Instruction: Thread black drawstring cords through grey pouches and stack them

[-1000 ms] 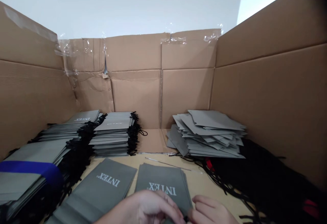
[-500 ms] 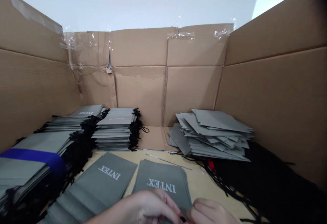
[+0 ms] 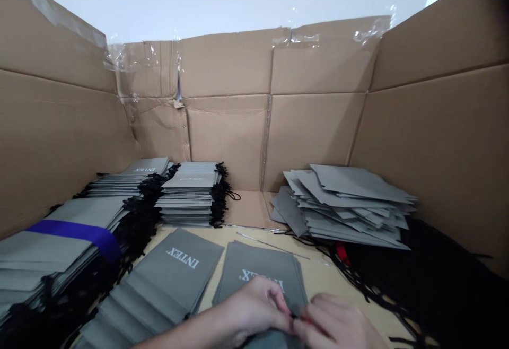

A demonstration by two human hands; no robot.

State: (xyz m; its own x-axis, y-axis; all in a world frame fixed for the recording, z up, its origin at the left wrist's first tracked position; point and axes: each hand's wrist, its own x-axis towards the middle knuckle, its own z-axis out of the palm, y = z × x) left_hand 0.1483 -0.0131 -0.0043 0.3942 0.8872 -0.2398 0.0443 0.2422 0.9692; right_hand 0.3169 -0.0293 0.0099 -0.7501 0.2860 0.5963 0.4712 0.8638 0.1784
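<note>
At the bottom middle, my left hand (image 3: 256, 306) and my right hand (image 3: 338, 320) meet with fingertips pinched together. Between them a small bit of black cord (image 3: 293, 315) shows, and both hands grip it. Most of the cord is hidden by the fingers. Below the hands lies a grey pouch (image 3: 270, 340), largely covered. Just beyond them rests a pile of flat grey INTEX pouches (image 3: 260, 261), its lettering partly behind my left hand. Left of that, more grey INTEX pouches (image 3: 178, 269) lie fanned out in an overlapping row.
Cardboard walls (image 3: 226, 142) enclose the table (image 3: 318, 275). Stacks of corded pouches (image 3: 189, 195) stand at the back left; a blue band (image 3: 79, 230) crosses the nearer left stack. Loose grey pouches (image 3: 350, 206) are heaped at the right, beside a mass of black cords (image 3: 441, 285).
The view has shifted, so the scene sits farther right in the picture. Both hands have come slightly up into view, still pinching together at the black cord.
</note>
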